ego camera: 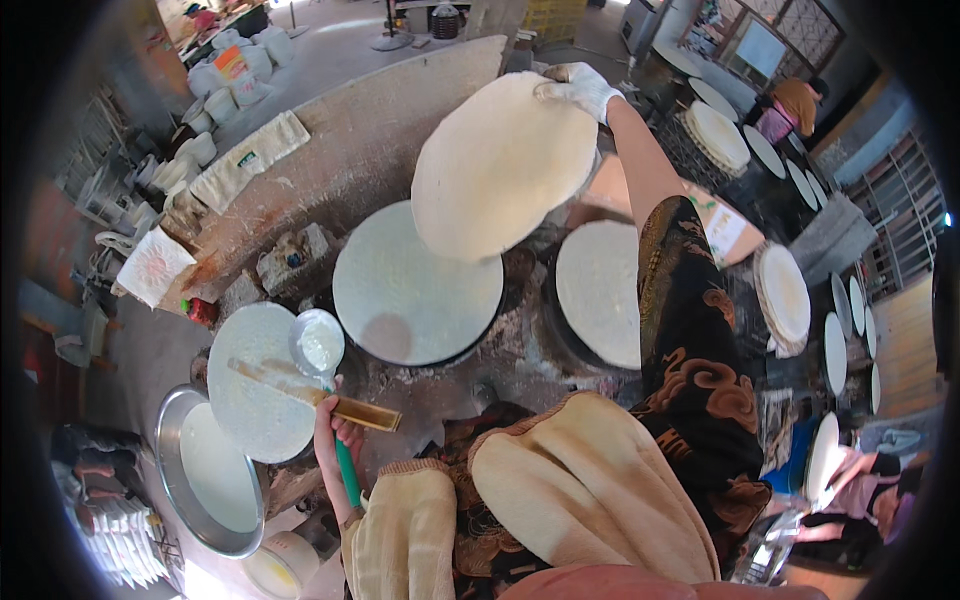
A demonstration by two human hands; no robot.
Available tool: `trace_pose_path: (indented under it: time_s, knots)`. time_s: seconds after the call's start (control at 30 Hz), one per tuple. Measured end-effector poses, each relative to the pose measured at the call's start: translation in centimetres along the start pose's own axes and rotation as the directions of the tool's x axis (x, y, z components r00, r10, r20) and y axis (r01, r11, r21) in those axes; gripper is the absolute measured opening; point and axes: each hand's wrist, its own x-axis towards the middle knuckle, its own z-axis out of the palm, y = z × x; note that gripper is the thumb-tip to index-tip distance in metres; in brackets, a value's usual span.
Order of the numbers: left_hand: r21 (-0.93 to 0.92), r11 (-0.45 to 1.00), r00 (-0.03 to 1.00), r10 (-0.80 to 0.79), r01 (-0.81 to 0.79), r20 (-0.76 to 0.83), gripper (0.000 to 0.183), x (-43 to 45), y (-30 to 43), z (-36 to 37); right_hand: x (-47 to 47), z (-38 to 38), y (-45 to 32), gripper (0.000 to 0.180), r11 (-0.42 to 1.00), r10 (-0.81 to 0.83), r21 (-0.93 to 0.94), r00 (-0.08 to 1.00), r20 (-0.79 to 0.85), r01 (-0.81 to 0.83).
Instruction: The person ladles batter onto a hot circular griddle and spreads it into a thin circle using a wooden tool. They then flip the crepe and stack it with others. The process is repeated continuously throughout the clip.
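My right hand (579,91), in a white glove, grips the top edge of a large round thin pancake (502,169). The pancake hangs over the middle round griddle (405,292), hiding its upper right part. My left hand (341,431) is bare and holds a green-handled metal ladle (317,341) together with a wooden spreader (360,412). White batter shows in the ladle's bowl. Below the ladle, a layer of pale batter covers the left griddle (259,405). On the right griddle (598,300) lies another pale round sheet, partly hidden by my right sleeve.
A metal basin (166,450) of white batter stands left of the left griddle, with a bucket (292,559) below it. A low wall (360,142) with cloths (251,159) runs behind. Stacked pancakes (784,289) sit at right. Other people (787,105) work nearby.
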Motion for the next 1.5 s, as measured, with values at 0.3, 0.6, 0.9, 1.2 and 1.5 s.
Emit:
trace_pose_path:
  time_s: [0.3,0.6,0.9,1.2,1.5]
  knots:
    - [-0.145,0.987,0.997,0.056,-0.064,-0.060,0.030,5.1,0.9,1.9,8.0,0.1,2.7,0.032,0.825,-0.307,-0.541,0.933,-0.187,0.162]
    - [-0.128,0.991,0.999,0.041,-0.040,0.003,0.036,8.9,2.1,2.8,2.2,17.1,18.4,0.034,0.485,-0.201,-0.859,0.977,0.070,0.162]
    - [-0.073,0.996,0.998,0.054,-0.057,-0.039,0.036,8.7,0.7,2.3,3.8,20.1,18.4,0.034,0.504,-0.255,-0.857,0.966,-0.030,0.107]
    - [-0.116,0.993,0.990,0.013,-0.029,-0.138,0.034,8.4,0.0,2.8,5.7,19.9,18.9,0.046,0.414,-0.264,-0.907,0.964,-0.040,0.076]
    - [-0.226,0.974,0.998,-0.018,0.003,-0.064,0.038,8.8,-0.1,2.2,5.7,22.5,17.3,0.047,0.431,-0.332,-0.883,0.943,0.036,0.185]
